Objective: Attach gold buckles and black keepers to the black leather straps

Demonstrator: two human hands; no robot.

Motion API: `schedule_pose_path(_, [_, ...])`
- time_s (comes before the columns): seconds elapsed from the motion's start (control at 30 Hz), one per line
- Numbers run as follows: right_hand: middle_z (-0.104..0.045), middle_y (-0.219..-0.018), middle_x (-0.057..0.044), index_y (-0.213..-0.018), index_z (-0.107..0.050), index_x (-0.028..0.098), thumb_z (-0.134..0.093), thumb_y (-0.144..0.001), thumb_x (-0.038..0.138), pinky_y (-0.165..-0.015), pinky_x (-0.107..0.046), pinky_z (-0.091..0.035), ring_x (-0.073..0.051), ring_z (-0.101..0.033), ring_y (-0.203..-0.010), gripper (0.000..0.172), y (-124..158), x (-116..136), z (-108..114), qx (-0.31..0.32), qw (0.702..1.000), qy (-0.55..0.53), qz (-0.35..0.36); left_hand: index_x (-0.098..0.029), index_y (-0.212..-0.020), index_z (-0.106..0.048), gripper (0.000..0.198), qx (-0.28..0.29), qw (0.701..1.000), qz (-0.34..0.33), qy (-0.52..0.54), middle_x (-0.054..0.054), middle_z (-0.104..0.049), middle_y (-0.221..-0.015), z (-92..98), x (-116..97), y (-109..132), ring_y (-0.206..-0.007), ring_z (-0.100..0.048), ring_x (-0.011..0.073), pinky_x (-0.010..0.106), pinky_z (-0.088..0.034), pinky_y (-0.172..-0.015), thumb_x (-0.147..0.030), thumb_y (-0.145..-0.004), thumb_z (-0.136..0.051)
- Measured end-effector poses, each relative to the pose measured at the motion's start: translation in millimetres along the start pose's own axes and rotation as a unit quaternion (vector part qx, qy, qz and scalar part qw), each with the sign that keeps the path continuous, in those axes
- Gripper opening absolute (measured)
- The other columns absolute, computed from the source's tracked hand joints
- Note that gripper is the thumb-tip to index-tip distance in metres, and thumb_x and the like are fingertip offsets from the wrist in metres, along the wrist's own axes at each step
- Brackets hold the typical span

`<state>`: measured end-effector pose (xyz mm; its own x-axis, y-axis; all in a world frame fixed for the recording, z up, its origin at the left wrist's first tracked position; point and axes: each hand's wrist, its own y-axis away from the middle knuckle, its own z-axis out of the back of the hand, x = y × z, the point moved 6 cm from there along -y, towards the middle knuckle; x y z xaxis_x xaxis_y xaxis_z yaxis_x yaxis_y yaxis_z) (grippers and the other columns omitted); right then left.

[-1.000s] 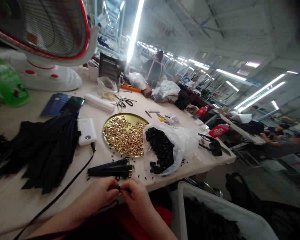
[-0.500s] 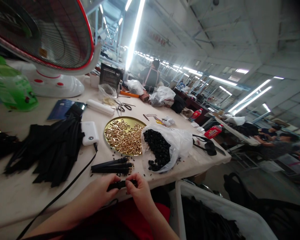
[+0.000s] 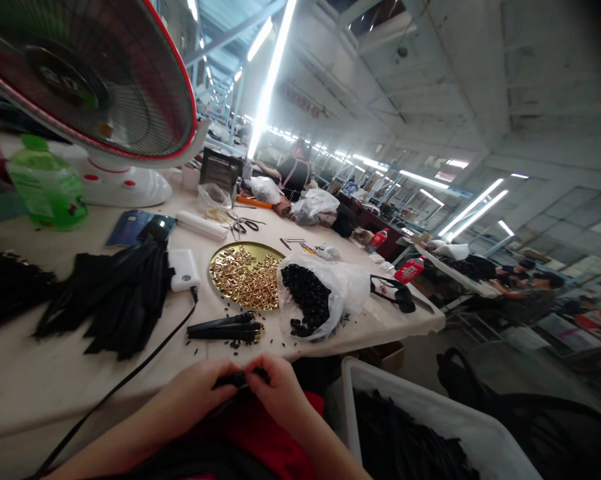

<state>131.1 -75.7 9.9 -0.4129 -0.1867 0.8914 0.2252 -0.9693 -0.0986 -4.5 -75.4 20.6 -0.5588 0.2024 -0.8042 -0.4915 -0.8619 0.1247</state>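
Both my hands meet at the table's near edge, pinching a short black strap [image 3: 237, 380] between them. My left hand [image 3: 200, 390] grips its left end and my right hand [image 3: 277, 393] its right end, fingers closed. Just beyond them lie two or three finished black straps [image 3: 225, 329] with gold ends. Farther back sits a round gold tray [image 3: 220, 257] of gold buckles beside a white plastic bag [image 3: 347, 287] of small black pieces [image 3: 307, 303]. A heap of black straps [image 3: 115, 300] lies to the left.
A white power bank [image 3: 183, 270] with a black cable [image 3: 130, 377], a fan [image 3: 95, 87], a green bottle [image 3: 47, 187], scissors [image 3: 243, 225] and bags are on the table. A white bin [image 3: 430, 407] of black straps stands at my right. Other people work at the far end and right.
My view has tilted upward and back, so the table looks farther away. My hands stay together on the strap and have drawn slightly toward my lap.
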Motion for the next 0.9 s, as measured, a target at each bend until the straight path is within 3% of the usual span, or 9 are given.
schedule_pose_path(0.07, [-0.056,-0.064,0.002,-0.072,-0.061,0.018,-0.056,-0.07,0.016,-0.057,-0.023,-0.037,-0.012,-0.049,-0.061,0.006,-0.3,6.1,1.9,-0.015,1.0,-0.015,0.002,-0.021,-0.099,-0.063,0.029,0.002,0.999,-0.006,0.04,0.003,-0.07,-0.091,7.7,-2.6,3.0,-0.083,-0.062,0.0212,0.027,-0.044,-0.072,-0.027,-0.074,-0.049])
schedule_pose_path(0.17, [-0.051,-0.054,0.005,-0.073,-0.058,0.017,-0.057,-0.071,0.022,-0.051,-0.021,-0.035,-0.01,-0.045,-0.05,0.005,-1.3,8.2,-0.8,0.005,0.99,-0.13,-0.05,-0.019,-0.104,-0.059,0.034,0.051,0.985,0.018,0.163,0.002,-0.071,-0.084,23.2,-7.3,10.6,-0.076,-0.064,0.0191,0.025,-0.046,-0.069,-0.038,-0.079,-0.045])
schedule_pose_path(0.27, [-0.051,-0.048,0.006,-0.073,-0.054,0.016,-0.062,-0.069,0.029,-0.05,-0.021,-0.035,-0.008,-0.045,-0.045,0.015,-3.0,11.8,-7.0,0.039,0.966,-0.24,-0.088,-0.019,-0.101,-0.059,0.033,0.127,0.936,0.066,0.321,0.002,-0.072,-0.085,31.6,-10.7,19.4,-0.081,-0.065,0.0188,0.025,-0.047,-0.072,-0.041,-0.079,-0.048])
schedule_pose_path(0.33, [-0.052,-0.047,0.006,-0.073,-0.053,0.016,-0.065,-0.067,0.032,-0.049,-0.02,-0.035,-0.008,-0.046,-0.044,0.021,-5.5,13.1,-11.4,0.047,0.949,-0.295,-0.099,-0.018,-0.094,-0.061,0.029,0.143,0.909,0.076,0.385,0.004,-0.072,-0.087,31.1,-8.2,18.7,-0.079,-0.065,0.0182,0.025,-0.047,-0.07,-0.04,-0.076,-0.055])
schedule_pose_path(0.5, [-0.052,-0.048,0.006,-0.074,-0.053,0.017,-0.066,-0.067,0.033,-0.048,-0.019,-0.033,-0.008,-0.046,-0.043,0.022,-15.6,5.3,-20.8,0.032,0.927,-0.354,-0.117,-0.017,-0.071,-0.061,0.031,0.032,0.917,0.078,0.39,0.0,-0.067,-0.064,16.8,25.6,-7.0,-0.056,-0.059,0.0137,0.021,-0.042,-0.052,-0.046,-0.064,-0.068])
schedule_pose_path(0.7, [-0.05,-0.054,0.005,-0.07,-0.056,0.017,-0.066,-0.067,0.031,-0.05,-0.02,-0.032,-0.008,-0.044,-0.049,0.017,-31.5,1.3,-14.3,-0.007,0.969,-0.229,-0.094,-0.017,-0.065,-0.056,0.032,-0.064,0.931,0.057,0.355,-0.005,-0.056,-0.053,14.8,36.3,-26.4,-0.049,-0.049,0.0101,0.02,-0.035,-0.047,-0.048,-0.066,-0.065])
schedule_pose_path(0.8, [-0.049,-0.055,0.005,-0.072,-0.055,0.017,-0.064,-0.07,0.033,-0.051,-0.021,-0.032,-0.008,-0.044,-0.05,0.018,-42.7,-0.9,-17.8,-0.036,0.965,-0.24,-0.103,-0.018,-0.065,-0.056,0.032,-0.092,0.905,0.059,0.411,-0.006,-0.056,-0.055,21.1,39.0,-30.8,-0.049,-0.048,0.0092,0.02,-0.035,-0.047,-0.048,-0.065,-0.065])
schedule_pose_path(0.9, [-0.048,-0.053,0.006,-0.075,-0.053,0.017,-0.062,-0.072,0.038,-0.05,-0.021,-0.033,-0.008,-0.044,-0.047,0.023,-56.9,-7.1,-26.3,-0.066,0.951,-0.282,-0.108,-0.018,-0.074,-0.059,0.034,-0.088,0.859,0.082,0.498,-0.004,-0.059,-0.057,23.5,48.6,-36.1,-0.05,-0.049,0.0089,0.019,-0.035,-0.046,-0.049,-0.064,-0.067])
